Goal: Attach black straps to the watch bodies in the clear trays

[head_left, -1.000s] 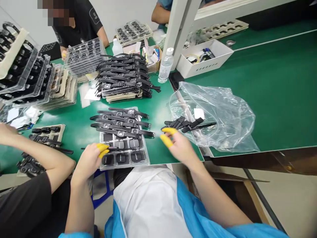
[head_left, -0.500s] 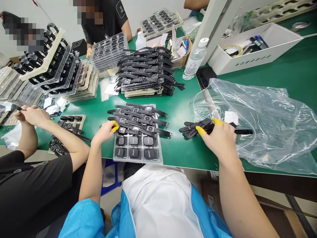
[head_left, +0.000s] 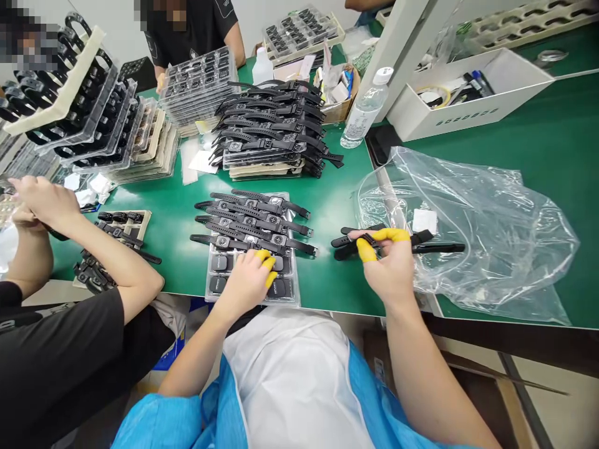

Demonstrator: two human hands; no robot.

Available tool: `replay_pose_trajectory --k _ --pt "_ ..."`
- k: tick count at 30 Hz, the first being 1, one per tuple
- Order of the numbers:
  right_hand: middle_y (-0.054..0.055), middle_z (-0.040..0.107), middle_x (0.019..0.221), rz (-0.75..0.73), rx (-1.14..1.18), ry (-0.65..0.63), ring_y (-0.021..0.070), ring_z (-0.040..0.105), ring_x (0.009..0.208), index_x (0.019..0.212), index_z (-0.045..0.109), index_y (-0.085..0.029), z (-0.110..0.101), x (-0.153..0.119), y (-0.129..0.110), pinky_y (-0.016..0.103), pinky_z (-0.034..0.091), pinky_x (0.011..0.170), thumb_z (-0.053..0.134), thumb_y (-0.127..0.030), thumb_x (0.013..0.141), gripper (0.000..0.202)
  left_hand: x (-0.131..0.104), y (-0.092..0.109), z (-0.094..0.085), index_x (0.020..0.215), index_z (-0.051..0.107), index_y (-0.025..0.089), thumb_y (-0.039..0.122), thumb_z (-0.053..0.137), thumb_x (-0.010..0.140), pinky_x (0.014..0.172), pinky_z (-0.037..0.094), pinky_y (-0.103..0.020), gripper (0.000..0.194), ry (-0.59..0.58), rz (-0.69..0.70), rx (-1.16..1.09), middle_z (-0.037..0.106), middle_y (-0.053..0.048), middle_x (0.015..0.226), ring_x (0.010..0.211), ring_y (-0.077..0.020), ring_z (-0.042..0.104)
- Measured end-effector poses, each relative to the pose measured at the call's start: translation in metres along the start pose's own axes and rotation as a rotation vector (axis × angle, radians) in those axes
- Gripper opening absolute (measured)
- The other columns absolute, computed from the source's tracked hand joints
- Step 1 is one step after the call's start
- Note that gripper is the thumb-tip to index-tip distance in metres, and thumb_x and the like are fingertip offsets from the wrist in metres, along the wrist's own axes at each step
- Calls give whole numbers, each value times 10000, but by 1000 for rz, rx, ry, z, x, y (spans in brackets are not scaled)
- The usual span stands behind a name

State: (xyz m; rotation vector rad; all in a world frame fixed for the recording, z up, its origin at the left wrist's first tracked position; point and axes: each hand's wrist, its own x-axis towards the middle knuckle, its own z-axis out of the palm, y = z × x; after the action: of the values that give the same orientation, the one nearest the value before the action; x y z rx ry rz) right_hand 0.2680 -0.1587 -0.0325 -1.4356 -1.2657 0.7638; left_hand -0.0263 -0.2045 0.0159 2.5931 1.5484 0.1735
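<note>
Shiny green table point(head_left: 322, 284)
Right of centre, right hand point(head_left: 390, 265) pinches a flat black strap point(head_left: 349, 248). Below centre, left hand point(head_left: 246, 280) curls over a clear plastic tray point(head_left: 294, 284); can't tell if it's holding anything.

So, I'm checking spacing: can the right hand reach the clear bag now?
Likely yes: the right hand is beside the clear bag, with no barrier visible between, though it holds a black strap.

An assembly workshop: a long, smooth green-topped workbench point(head_left: 327, 190) bears high stacks of clear and beige moulded plastic trays point(head_left: 199, 111) toward its far edge, a clear compartmented plastic tray point(head_left: 295, 277) of black-strapped watches point(head_left: 250, 220) at its near edge, and a white open-topped box point(head_left: 468, 112) of pens point(head_left: 477, 84); people in black T-shirts point(head_left: 60, 349) are at both edges
</note>
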Motion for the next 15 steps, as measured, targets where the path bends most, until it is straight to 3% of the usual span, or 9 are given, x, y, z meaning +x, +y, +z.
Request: replay_pose_trajectory --k 3,6,8,10,13,15 --pt "-18 659 812 101 282 -81 192 656 660 1008 407 -298 13 -17 -22 390 565 724 699 -486 908 361 14 25 6 1145 702 120 220 550 1045 870 492 -457 208 -100 0 134 691 -170 1222 1100 -322 593" --pt "-63 563 711 324 508 -252 111 391 456 1024 488 -296 23 -35 -37 280 362 476 705 -578 897 378 23 32 9 969 710 119 189 562 1011 831 480 -470 168 -129 -17 183 688 -191 1082 1004 -325 599" --pt "-56 513 652 464 650 -378 106 298 453 1004 578 -269 28 -47 -41 273 258 446 662 -647 899 401 25 31 11 930 698 128 192 575 1005 827 480 -470 158 -115 -31 185 679 -179 998 978 -328 601" --pt "-38 490 615 571 742 -471 109 281 470 921 641 -232 33 -59 -42 281 235 450 633 -705 886 475 24 28 12 946 689 135 180 544 1029 823 487 -456 173 -88 -45 166 682 -164 967 974 -320 614" --pt "-18 526 626 641 798 -544 115 352 493 865 663 -210 37 -79 -42 288 291 472 659 -720 876 510 17 23 12 1017 671 152 187 498 1066 843 523 -422 183 -15 -16 0 711 -136 988 999 -292 651" --pt "-14 582 664 635 797 -608 119 437 509 908 649 -213 39 -92 -42 284 346 496 695 -685 891 475 7 22 11 1111 648 164 231 495 1083 858 552 -386 169 98 -26 -210 729 -114 1028 996 -257 682"
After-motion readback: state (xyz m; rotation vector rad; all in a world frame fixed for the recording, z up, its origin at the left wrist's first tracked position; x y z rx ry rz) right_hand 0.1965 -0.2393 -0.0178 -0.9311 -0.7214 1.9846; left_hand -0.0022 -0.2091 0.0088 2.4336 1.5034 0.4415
